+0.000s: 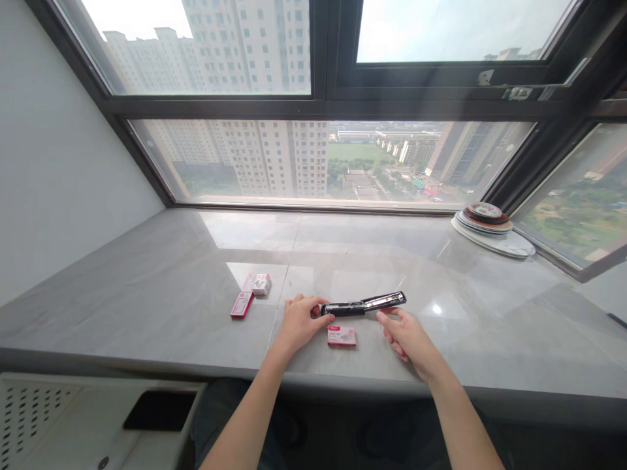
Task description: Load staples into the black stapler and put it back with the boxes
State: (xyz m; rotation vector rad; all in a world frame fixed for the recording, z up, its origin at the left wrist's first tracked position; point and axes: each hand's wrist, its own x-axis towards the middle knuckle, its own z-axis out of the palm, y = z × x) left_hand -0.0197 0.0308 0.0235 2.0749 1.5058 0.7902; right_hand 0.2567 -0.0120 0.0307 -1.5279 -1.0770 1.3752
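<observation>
Black stapler (363,304) opened flat on the sill (147,307), its left end pinched by the left hand (300,323), the right hand (406,336) slack and empty just below its right end, a staple box (341,335) just nearer: seemingly being steadied, which calls for a firm pinch.

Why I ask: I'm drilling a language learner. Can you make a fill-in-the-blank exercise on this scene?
1. The left hand grips the ____ end of the opened black stapler.
2. A small red-and-white box lies ____ the left hand and the right hand.
3. The stack of plates rests at the counter's far ____ end.
Missing words: left; between; right.
</observation>
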